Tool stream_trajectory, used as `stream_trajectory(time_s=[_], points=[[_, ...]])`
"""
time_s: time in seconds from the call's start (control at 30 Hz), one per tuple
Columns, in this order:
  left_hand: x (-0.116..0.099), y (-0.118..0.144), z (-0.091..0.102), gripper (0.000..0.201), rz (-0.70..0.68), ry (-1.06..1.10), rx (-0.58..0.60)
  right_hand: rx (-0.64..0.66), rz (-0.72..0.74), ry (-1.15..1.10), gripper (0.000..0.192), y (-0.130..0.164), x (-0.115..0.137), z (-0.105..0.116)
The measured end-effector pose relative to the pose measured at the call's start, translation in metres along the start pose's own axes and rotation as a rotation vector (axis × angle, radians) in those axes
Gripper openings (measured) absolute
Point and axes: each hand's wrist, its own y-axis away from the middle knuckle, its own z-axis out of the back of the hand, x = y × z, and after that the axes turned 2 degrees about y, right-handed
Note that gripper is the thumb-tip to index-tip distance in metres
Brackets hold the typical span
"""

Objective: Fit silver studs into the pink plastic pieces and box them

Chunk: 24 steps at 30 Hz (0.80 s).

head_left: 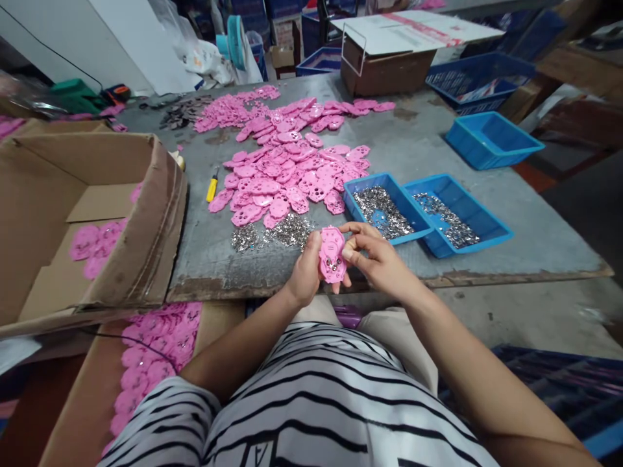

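Note:
My left hand (304,274) is closed round the edge of a pink plastic casing piece (331,244), thumb along its left side. A few small shiny metal bits sit in the lower half of the piece. At its right edge is my right hand (378,258), with thumb and forefinger pinched together; whatever is between the fingertips is too small to make out. Just beyond my hands lies a loose heap of small metal parts (291,229). More such parts fill a blue tray (422,228) and a second blue tray (503,232) on the right.
A large pile of pink pieces (287,168) covers the middle of the table (418,146). A yellow-handled screwdriver (211,188) lies left of it. Cardboard box (170,188) and a lower box of pink pieces (150,350) stand left. Another blue tray (491,155) stands far right.

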Motion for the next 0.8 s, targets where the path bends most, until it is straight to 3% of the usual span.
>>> stream_trajectory(time_s=[0.17,0.4,0.8], points=[[0.002,-0.0002,0.0013,0.062,-0.006,-0.033,0.067,0.054,0.021,0.033,0.019,-0.0001,-0.0016,0.0009],[0.0017,-0.0008,-0.0018,0.06,-0.043,-0.049,0.057,0.075,0.052,0.058,0.017,-0.0004,-0.0011,0.0026],[0.0003,-0.0025,-0.0006,0.067,0.063,-0.054,0.151,0.117,0.03,0.033,0.028,-0.0022,-0.0045,0.0061]])
